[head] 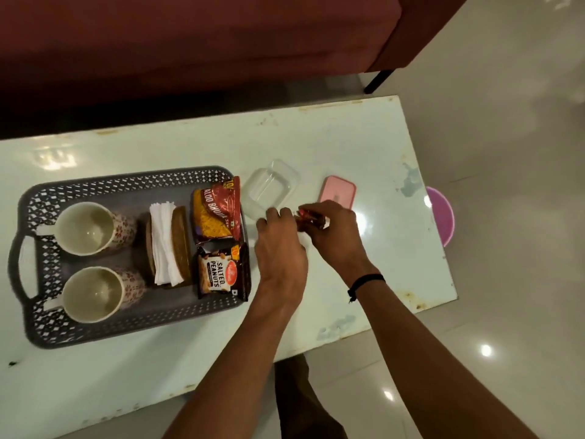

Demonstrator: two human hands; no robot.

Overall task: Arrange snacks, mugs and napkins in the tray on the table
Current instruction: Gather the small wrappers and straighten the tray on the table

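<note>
Spanning most of the view, pale counter (364, 147) in front of a dark red sofa (190, 42). Holding the left half of it, grey lattice tray (126, 324), already loaded: two mugs (85, 228) side by side at the left end, handles pointing left; napkins (163, 242) upright in a brown holder in the middle; bhujia bag (215, 210) at the far right corner and peanuts (221, 270) just nearer, both against the right wall.

Sitting outside the tray, just beyond its far right corner, clear box (270, 188), empty and open. Lying well to the right of that, pink lid (338, 193), flat on the counter.

Meeting above the counter just right of the tray, both hands closed on one small red packet (311, 220): left hand (280, 236) pinching its left end, right hand (335, 232) wrapped over its right end. Packet held off the surface, long axis running left to right, roughly crosswise to the tray's right wall. Whether being torn or only gripped, cannot tell.

Judging from this: mugs, napkins and two snacks placed, this packet the last loose item. Tray lies directly left of the hands, box straight ahead of them; left hand nearer both. Likely needing a short carry leftward, with little free floor beside the bags, so a tight fit.
</note>
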